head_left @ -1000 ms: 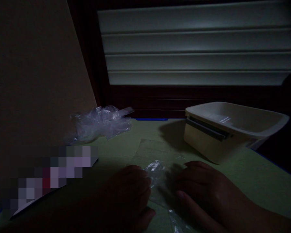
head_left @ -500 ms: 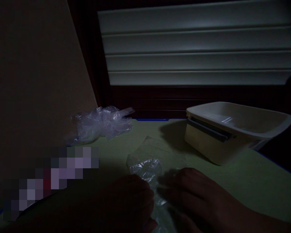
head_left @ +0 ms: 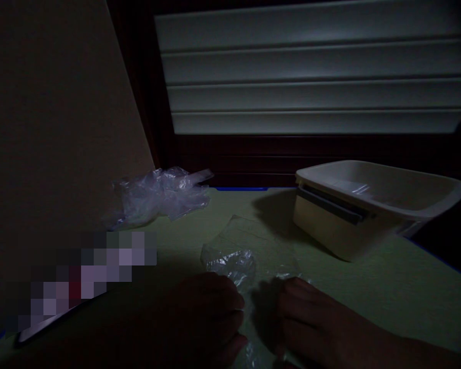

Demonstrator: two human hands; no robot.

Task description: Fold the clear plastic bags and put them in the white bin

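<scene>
Some clr plastic (head_left: 234, 264) lies btwn LH (head_left: 213, 315) & RH (head_left: 317, 318).

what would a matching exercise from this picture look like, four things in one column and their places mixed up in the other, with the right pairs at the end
Things
1. cream tub
2. crumpled plastic heap
3. clear plastic film
4. slatted panel

Places
A. between and beyond the left hand and right hand
B. right side of the table
C. upright past the table's far edge
D. far left of the table

Right pairs: 1-B, 2-D, 3-A, 4-C
</scene>
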